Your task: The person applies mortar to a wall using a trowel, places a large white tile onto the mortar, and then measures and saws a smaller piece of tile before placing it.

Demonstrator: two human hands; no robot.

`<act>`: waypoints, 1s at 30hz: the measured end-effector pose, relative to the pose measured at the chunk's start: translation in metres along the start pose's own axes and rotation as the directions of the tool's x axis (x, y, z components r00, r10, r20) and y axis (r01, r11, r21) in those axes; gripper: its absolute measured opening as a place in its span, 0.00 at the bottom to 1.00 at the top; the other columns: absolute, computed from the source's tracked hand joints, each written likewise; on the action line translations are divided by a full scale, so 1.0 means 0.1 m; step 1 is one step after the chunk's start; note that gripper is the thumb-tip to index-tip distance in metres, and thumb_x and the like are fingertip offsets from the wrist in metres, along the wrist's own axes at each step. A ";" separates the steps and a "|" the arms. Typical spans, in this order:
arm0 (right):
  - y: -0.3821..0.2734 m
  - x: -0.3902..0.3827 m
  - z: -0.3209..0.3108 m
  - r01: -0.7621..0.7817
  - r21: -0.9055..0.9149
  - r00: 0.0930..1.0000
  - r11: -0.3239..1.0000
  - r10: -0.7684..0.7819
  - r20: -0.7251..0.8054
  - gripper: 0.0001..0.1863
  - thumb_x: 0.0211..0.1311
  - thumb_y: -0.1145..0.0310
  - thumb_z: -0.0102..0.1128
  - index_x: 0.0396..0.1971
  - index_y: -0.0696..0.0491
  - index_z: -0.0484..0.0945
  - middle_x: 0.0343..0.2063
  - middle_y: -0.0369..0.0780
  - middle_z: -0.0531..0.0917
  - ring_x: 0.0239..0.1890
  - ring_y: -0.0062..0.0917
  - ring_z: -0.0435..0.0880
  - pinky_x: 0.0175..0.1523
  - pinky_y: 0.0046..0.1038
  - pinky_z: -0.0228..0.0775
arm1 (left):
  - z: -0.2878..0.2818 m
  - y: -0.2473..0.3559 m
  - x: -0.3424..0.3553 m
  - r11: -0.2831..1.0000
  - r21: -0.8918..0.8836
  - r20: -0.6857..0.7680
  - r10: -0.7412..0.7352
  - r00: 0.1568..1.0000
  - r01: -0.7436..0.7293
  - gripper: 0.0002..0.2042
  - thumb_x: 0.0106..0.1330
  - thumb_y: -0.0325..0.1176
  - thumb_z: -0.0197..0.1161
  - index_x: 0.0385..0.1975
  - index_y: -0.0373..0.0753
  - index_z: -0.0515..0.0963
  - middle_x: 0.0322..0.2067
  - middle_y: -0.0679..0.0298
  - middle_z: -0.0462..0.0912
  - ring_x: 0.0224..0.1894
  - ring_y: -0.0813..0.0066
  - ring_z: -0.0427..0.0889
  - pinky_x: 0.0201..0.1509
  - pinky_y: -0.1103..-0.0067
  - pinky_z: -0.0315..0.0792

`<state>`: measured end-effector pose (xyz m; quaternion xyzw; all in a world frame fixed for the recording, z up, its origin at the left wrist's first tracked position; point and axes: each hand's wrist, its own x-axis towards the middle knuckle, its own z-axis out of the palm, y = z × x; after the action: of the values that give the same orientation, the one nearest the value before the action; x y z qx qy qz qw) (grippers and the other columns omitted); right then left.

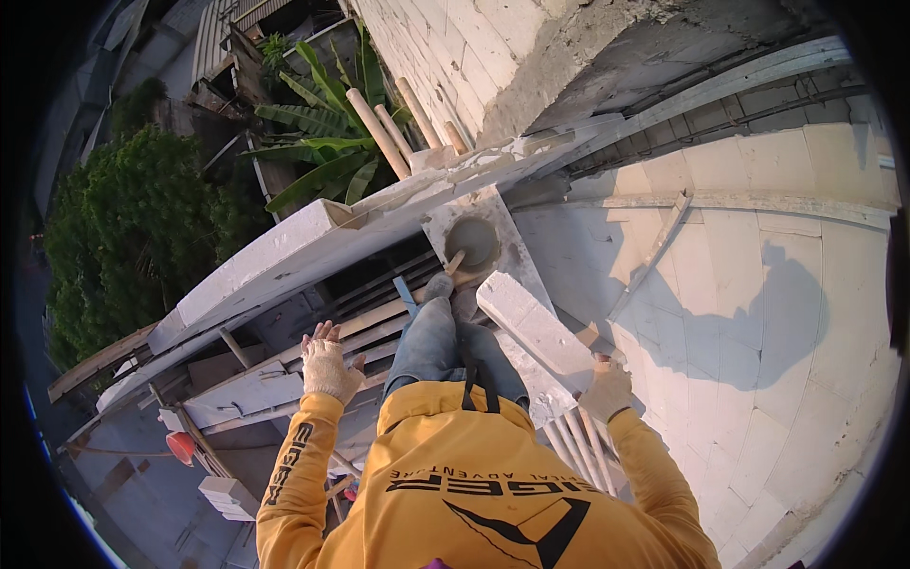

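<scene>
1. There were two gloved hands. The left hand (330, 368) was held up with its fingers spread, and nothing was in it.
2. The right hand (607, 387) was bent at the near end of one long white block (533, 324). I cannot tell if it was gripping the block or just touching it.
3. That one block sat just right of the person's legs (431, 346), slanting away toward one round tub (447, 239).
4. The tub had grey mix (479, 244) in it and one stick (456, 262) poking out.
5. Four round poles (377, 135) leaned past the low wall (284, 256), near the big green leaves (332, 142).
6. One blue strip (406, 295) lay left of the shoes.
7. The wall's top edge ran slantwise, with a dark gap (374, 275) between it and the boards (379, 318).
8. There was open room around the left hand. The right hand had the block close on its left side.
</scene>
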<state>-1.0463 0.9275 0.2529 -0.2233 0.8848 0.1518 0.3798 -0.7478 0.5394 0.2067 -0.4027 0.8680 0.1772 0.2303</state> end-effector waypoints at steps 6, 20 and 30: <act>0.29 -0.30 -0.22 -0.167 0.063 0.986 0.984 0.165 0.029 0.52 0.41 0.57 0.82 0.65 0.64 0.64 0.54 0.52 0.80 0.57 0.45 0.80 0.63 0.43 0.72 | 0.51 -0.87 -0.28 0.878 -0.057 0.321 -0.435 0.841 0.476 0.34 0.62 0.45 0.70 0.64 0.31 0.70 0.62 0.44 0.76 0.67 0.50 0.73 0.69 0.67 0.68; -0.20 -0.26 -1.77 0.299 0.134 0.841 0.945 -0.195 -0.505 0.48 0.36 0.66 0.83 0.61 0.59 0.67 0.49 0.53 0.80 0.53 0.47 0.80 0.59 0.39 0.72 | 1.07 -1.26 -0.25 0.545 -0.596 0.447 -0.385 0.807 0.590 0.11 0.67 0.23 0.55 0.47 0.26 0.76 0.38 0.56 0.84 0.43 0.72 0.86 0.48 0.78 0.76; -1.13 0.36 -3.08 0.556 -0.210 0.627 0.805 -0.571 -0.531 0.52 0.39 0.60 0.83 0.65 0.62 0.65 0.53 0.53 0.78 0.56 0.49 0.77 0.61 0.42 0.70 | 1.73 -1.65 -0.78 0.215 -0.814 0.330 -0.592 0.735 0.539 0.07 0.66 0.23 0.57 0.41 0.29 0.77 0.28 0.62 0.80 0.32 0.78 0.79 0.36 0.79 0.73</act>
<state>-1.1964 0.6860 0.4200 -0.5279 0.8396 -0.0371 0.1228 -0.5302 0.5719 0.0857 -0.7511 0.4454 0.4871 0.0154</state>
